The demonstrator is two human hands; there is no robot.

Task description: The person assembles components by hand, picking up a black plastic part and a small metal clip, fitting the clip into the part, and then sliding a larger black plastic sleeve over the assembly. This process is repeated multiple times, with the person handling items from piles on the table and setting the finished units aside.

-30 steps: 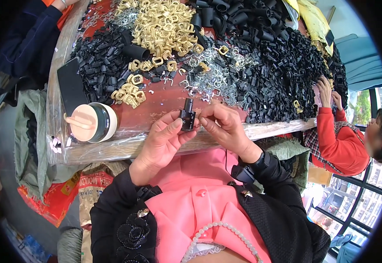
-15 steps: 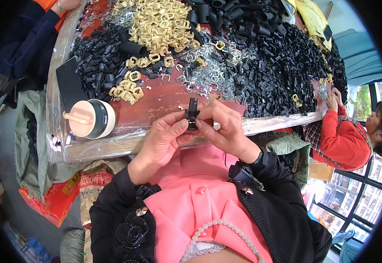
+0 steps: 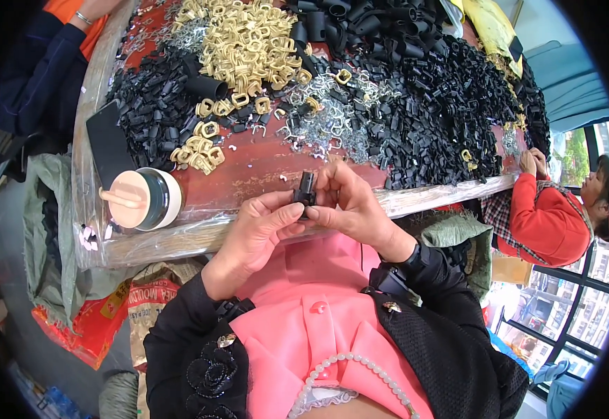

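Over the table's near edge I hold a small black plastic part (image 3: pixel 306 190), its narrow end pointing away from me. My left hand (image 3: pixel 266 227) pinches it between thumb and fingers from the left. The thumb of my right hand (image 3: pixel 357 213) presses at its lower right, with the fingers curled beside it. Whether a smaller piece sits in the right fingertips is hidden. Beyond my hands lie a heap of silver metal clips (image 3: pixel 325 115), a heap of gold square rings (image 3: pixel 248 49) and a wide heap of small black parts (image 3: pixel 444 105).
A lidded cup (image 3: pixel 152 199) and a dark phone (image 3: pixel 109 143) are at the table's left. Black tubes (image 3: pixel 367 28) lie at the back. A person in red (image 3: pixel 545 223) works at the right; another person's dark sleeve (image 3: pixel 42 77) is at upper left. Sacks (image 3: pixel 53 230) stand left.
My right thumb has moved down against the black part and the right fingers have straightened slightly. The part has tilted a little. The whole view has shifted slightly.
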